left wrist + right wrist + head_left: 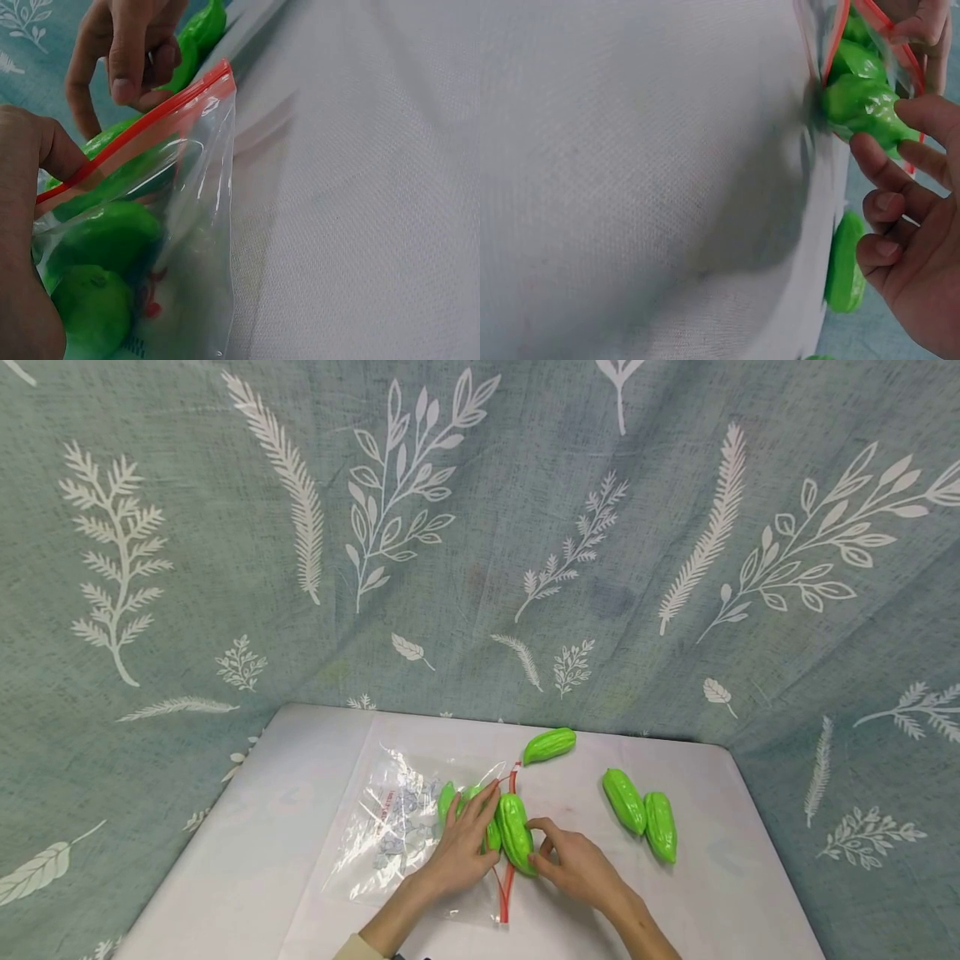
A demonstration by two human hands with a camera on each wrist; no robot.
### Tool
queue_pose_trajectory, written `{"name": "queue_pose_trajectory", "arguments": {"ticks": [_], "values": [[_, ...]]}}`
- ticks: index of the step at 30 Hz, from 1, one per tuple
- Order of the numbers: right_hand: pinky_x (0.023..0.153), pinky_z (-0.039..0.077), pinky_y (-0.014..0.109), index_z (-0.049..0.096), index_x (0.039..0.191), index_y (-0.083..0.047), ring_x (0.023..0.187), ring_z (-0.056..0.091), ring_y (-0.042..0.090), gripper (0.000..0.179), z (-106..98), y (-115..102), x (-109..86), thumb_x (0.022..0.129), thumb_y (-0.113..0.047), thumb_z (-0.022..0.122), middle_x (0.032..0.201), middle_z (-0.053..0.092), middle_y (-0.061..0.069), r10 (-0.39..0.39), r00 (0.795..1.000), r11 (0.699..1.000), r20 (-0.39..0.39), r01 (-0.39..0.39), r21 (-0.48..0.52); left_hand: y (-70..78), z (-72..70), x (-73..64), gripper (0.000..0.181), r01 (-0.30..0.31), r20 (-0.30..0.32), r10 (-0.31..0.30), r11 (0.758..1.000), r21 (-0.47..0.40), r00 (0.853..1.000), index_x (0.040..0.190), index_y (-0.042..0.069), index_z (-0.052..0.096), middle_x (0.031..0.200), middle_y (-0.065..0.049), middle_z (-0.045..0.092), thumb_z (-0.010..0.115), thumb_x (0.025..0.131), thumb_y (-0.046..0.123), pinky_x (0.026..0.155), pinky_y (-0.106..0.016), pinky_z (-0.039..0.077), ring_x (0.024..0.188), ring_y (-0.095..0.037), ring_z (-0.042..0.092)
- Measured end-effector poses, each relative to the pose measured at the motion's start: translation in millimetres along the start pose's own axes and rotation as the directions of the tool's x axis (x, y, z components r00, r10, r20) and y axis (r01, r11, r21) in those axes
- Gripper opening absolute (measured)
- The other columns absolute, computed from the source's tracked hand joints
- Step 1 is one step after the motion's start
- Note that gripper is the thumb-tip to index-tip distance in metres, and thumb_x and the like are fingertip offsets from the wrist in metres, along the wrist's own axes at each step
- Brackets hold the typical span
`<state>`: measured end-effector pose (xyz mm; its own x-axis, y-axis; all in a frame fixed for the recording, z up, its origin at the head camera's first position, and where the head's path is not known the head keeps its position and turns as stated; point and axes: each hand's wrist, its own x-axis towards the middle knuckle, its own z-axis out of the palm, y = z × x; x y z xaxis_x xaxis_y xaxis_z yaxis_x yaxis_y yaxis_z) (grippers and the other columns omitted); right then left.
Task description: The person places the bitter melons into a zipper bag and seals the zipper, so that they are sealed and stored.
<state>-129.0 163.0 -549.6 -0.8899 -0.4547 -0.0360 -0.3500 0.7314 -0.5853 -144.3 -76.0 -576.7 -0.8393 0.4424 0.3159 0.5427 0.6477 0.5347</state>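
Note:
A clear plastic zip bag with a red zip edge lies on the table, its mouth facing right. Bitter melons, green and ridged, show through its plastic. My left hand spreads over the bag near the mouth, and its fingers grip the red zip edge. Another bitter melon lies lengthwise in the bag's mouth, across the red edge. My right hand holds this one from its right side, thumb and fingertips on it, the other fingers curled.
One bitter melon lies behind the bag toward the table's back edge. Two more, a left one and a right one, lie side by side at the right. A leaf-patterned cloth hangs behind the white table.

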Motion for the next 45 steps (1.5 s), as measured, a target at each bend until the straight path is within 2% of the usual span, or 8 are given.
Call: {"name": "queue_pose_trajectory", "arguments": {"ticks": [8, 13, 17, 25, 31, 38, 45], "values": [[0.061, 0.048, 0.023, 0.052, 0.141, -0.023, 0.069, 0.055, 0.0, 0.049, 1, -1, 1.8, 0.097, -0.036, 0.067, 0.093, 0.064, -0.013, -0.022, 1.0, 1.0, -0.016, 0.022, -0.022, 0.9, -0.9, 0.0, 0.098, -0.006, 0.006, 0.007, 1.0, -0.011, 1.0, 0.159, 0.001, 0.022, 0.167, -0.011, 0.02, 0.068, 0.074, 0.017, 0.12, -0.065, 0.008, 0.152, -0.03, 0.025], [0.074, 0.055, 0.033, 0.053, 0.142, -0.026, 0.09, 0.064, 0.013, 0.05, 1, -3, 0.8, 0.096, -0.039, 0.067, 0.109, 0.065, -0.004, -0.017, 0.999, 0.997, -0.042, 0.014, -0.071, 1.3, -1.4, -0.2, 0.099, 0.001, 0.012, -0.001, 1.0, -0.017, 1.0, 0.159, 0.002, 0.021, 0.167, -0.01, 0.019, 0.068, 0.073, 0.016, 0.12, -0.065, 0.008, 0.152, -0.026, 0.023], [0.084, 0.057, 0.043, 0.051, 0.143, -0.026, 0.105, 0.067, 0.022, 0.051, 1, -3, -0.3, 0.096, -0.039, 0.066, 0.119, 0.067, 0.003, -0.02, 0.999, 0.998, -0.034, 0.018, -0.056, 1.4, -1.7, -0.4, 0.098, 0.003, 0.011, -0.003, 1.0, -0.024, 1.0, 0.159, 0.001, 0.023, 0.167, -0.01, 0.02, 0.068, 0.073, 0.016, 0.12, -0.065, 0.008, 0.153, -0.025, 0.023], [0.079, 0.058, 0.038, 0.04, 0.147, -0.027, 0.092, 0.07, 0.015, 0.056, 3, -4, -0.6, 0.098, -0.035, 0.065, 0.11, 0.074, 0.001, -0.073, 0.997, 0.997, 0.023, 0.073, -0.022, 0.9, -1.2, -0.9, 0.098, 0.002, 0.012, -0.002, 1.0, -0.02, 1.0, 0.159, 0.001, 0.022, 0.167, -0.01, 0.019, 0.068, 0.073, 0.016, 0.12, -0.065, 0.008, 0.152, -0.026, 0.023], [0.077, 0.055, 0.035, 0.036, 0.154, -0.026, 0.087, 0.065, 0.008, 0.069, 3, -8, 2.2, 0.093, -0.033, 0.07, 0.105, 0.069, -0.008, -0.05, 0.998, 0.999, 0.032, 0.05, -0.013, 1.3, -1.2, 0.3, 0.098, 0.001, 0.012, 0.0, 1.0, -0.022, 1.0, 0.159, 0.001, 0.021, 0.167, -0.01, 0.019, 0.068, 0.073, 0.016, 0.121, -0.064, 0.007, 0.153, -0.026, 0.023], [0.084, 0.055, 0.038, 0.034, 0.156, -0.025, 0.095, 0.063, 0.01, 0.077, 2, -12, 4.9, 0.091, -0.03, 0.074, 0.106, 0.063, -0.011, -0.029, 0.999, 1.0, 0.041, 0.029, -0.01, 2.1, -1.4, 1.3, 0.098, 0.005, 0.012, -0.005, 1.0, -0.025, 1.0, 0.159, 0.002, 0.021, 0.167, -0.01, 0.019, 0.067, 0.074, 0.017, 0.121, -0.063, 0.006, 0.153, -0.025, 0.022], [0.087, 0.054, 0.039, 0.035, 0.157, -0.021, 0.097, 0.062, 0.012, 0.076, 2, -15, 4.5, 0.091, -0.029, 0.073, 0.106, 0.06, -0.013, -0.064, 0.998, 0.998, 0.018, 0.065, -0.022, 3.5, -1.3, 1.4, 0.098, -0.001, 0.003, 0.001, 1.0, -0.021, 1.0, 0.16, 0.003, 0.02, 0.167, -0.01, 0.019, 0.066, 0.074, 0.018, 0.12, -0.065, 0.006, 0.152, -0.028, 0.023]]}}
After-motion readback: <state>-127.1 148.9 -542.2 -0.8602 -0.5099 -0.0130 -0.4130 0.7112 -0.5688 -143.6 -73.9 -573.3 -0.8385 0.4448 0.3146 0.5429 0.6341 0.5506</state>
